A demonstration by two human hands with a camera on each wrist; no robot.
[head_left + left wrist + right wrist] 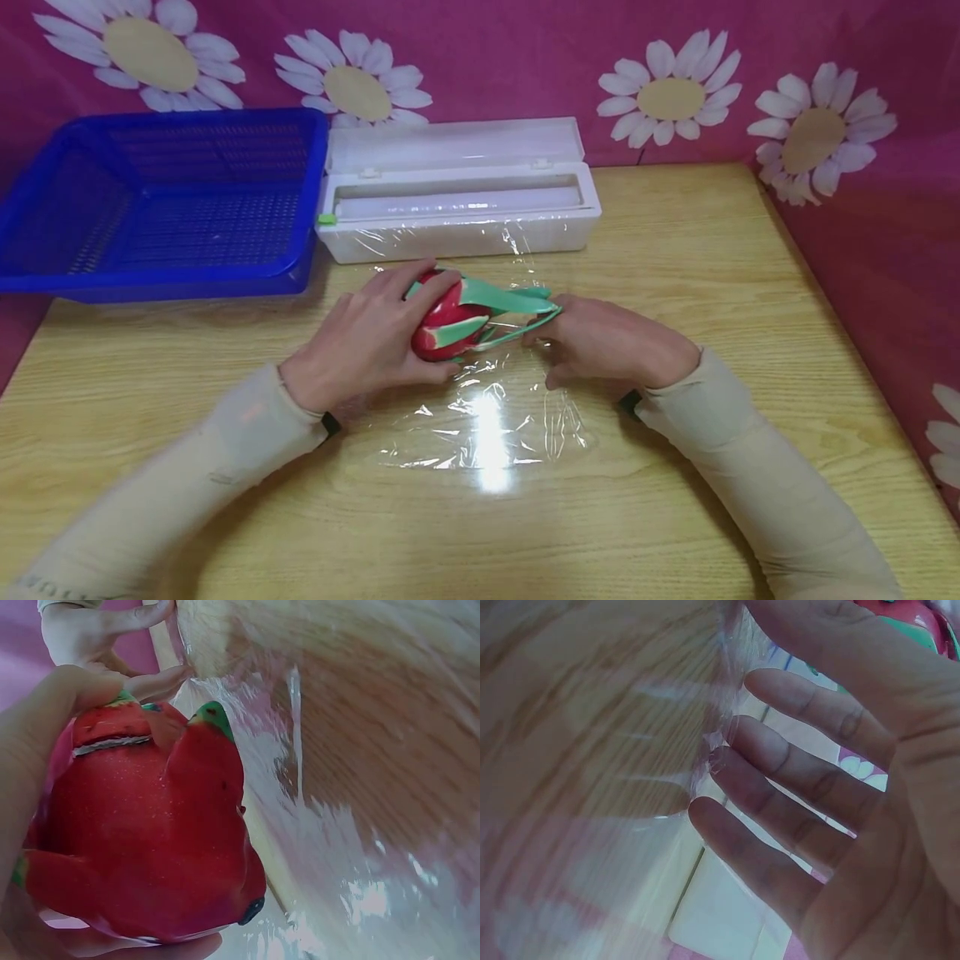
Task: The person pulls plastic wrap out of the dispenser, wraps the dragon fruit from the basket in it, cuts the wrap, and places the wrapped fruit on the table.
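Observation:
A red dragon fruit (pixel 448 315) with green-tipped scales lies over a sheet of clear cling film (pixel 489 429) on the wooden table. My left hand (pixel 363 333) grips it, fingers over its far side and thumb along the near side. In the left wrist view, the red rounded end of the fruit fills the palm. By the green scale tips is my right hand (pixel 607 337). The right wrist view has its fingers (pixel 772 802) spread and nearly straight, their tips against the film. From the head, some right fingers are hidden beneath the hand.
Behind the hands stands a white cling film box (pixel 465 242), lid raised, with a film roll (pixel 457 204) inside. Film runs from it toward me. A blue plastic basket (pixel 187 279) stands at the back left. A flowered magenta cloth (pixel 510 58) borders the table (pixel 712 250).

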